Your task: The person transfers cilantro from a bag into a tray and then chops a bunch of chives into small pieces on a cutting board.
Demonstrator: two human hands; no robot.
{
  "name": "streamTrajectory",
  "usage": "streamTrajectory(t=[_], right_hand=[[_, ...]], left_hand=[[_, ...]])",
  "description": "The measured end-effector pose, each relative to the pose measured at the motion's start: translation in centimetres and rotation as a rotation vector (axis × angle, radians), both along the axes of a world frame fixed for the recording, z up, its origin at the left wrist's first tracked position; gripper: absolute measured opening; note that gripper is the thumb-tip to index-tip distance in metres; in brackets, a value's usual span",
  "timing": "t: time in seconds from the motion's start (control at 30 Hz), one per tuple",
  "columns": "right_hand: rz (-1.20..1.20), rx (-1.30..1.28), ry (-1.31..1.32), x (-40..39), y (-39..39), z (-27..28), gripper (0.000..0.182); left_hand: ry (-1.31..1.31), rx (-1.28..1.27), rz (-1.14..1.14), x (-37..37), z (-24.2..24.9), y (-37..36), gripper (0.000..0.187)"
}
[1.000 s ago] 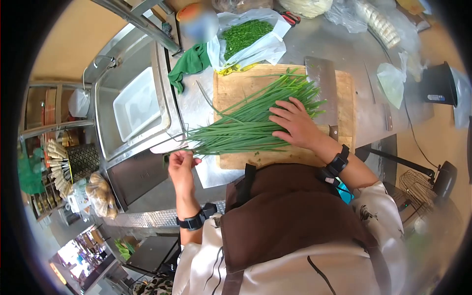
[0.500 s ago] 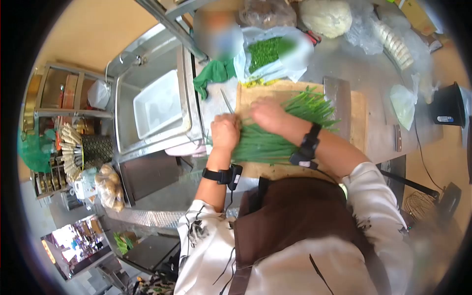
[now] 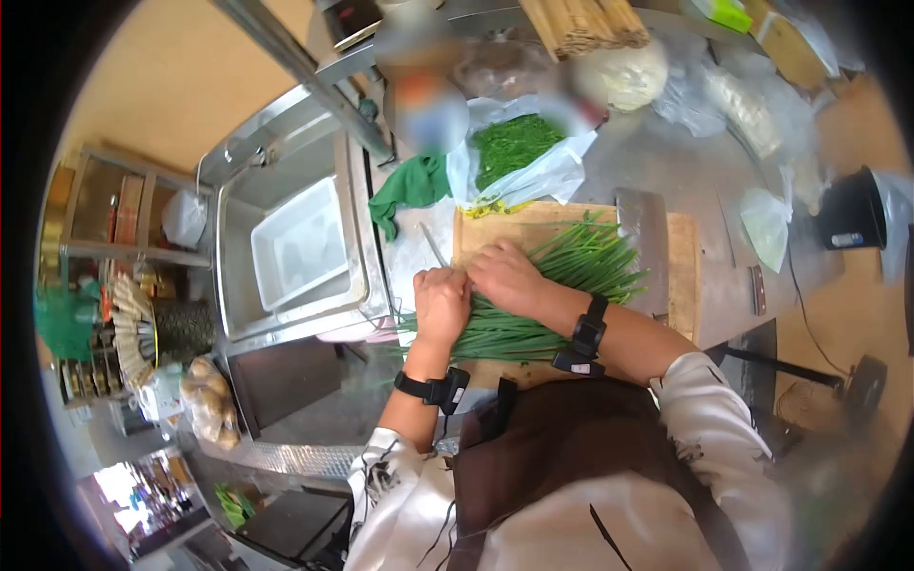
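Green stalks [image 3: 595, 262] run lengthwise rightward from the grip, thin tips nearer the left hand [image 3: 442, 303], right hand [image 3: 507, 277] beside it, fingers curled, whether clamped I cannot tell.

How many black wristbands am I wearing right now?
2: the left wristband sits just behind your left hand, and the right wristband just behind your right hand. Any under the sleeves would be hidden.
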State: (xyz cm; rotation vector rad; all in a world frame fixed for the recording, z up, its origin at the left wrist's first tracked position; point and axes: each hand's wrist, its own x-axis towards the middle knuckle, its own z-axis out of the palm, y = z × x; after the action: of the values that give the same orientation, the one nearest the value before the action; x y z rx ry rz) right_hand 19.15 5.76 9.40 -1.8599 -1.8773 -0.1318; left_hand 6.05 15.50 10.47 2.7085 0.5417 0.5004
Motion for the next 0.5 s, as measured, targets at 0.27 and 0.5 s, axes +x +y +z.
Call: streamTrajectory(t=[0.27, 0.5], right_hand=[[0.049, 0.113, 0.118, 0.3, -1.3, 3.1, 0.006], [0.001, -0.018, 0.153, 1.1, -3.2, 5.2, 0.020]], left_hand=[[-0.285, -0.630, 0.385, -2.6, 1.7, 1.3, 0.006], [-0.616, -0.946, 0.627, -10.7, 3.3, 6.4, 0.010]])
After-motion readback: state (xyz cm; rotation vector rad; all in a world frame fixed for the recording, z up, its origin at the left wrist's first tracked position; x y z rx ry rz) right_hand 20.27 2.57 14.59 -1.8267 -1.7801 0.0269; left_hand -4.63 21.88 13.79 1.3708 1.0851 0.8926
